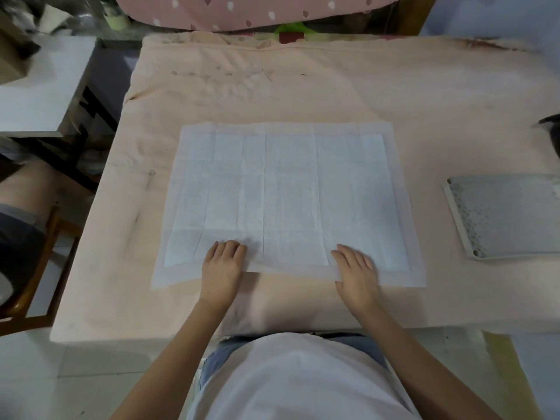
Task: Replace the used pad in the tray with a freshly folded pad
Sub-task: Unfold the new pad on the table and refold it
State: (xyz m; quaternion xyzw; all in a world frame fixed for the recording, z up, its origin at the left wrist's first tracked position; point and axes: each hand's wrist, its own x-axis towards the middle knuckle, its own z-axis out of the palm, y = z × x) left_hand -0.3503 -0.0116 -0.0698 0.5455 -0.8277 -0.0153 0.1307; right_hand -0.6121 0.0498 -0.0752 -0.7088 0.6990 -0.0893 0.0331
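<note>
A large white rectangular absorbent pad (288, 201) lies unfolded, flat on the peach cloth-covered counter (394, 95). Both hands press its near edge: left hand (222, 265) fingers together, right hand (356, 268) fingers slightly spread. Right of the pad, apart, sits a grey perforated plastic tray (503, 216).

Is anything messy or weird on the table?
A little. The pink cloth has small dark specks and stains near its far edge, and a brownish smear at its far right corner. The white pad lies flat, only creased from folding. The tray looks fine.
</note>
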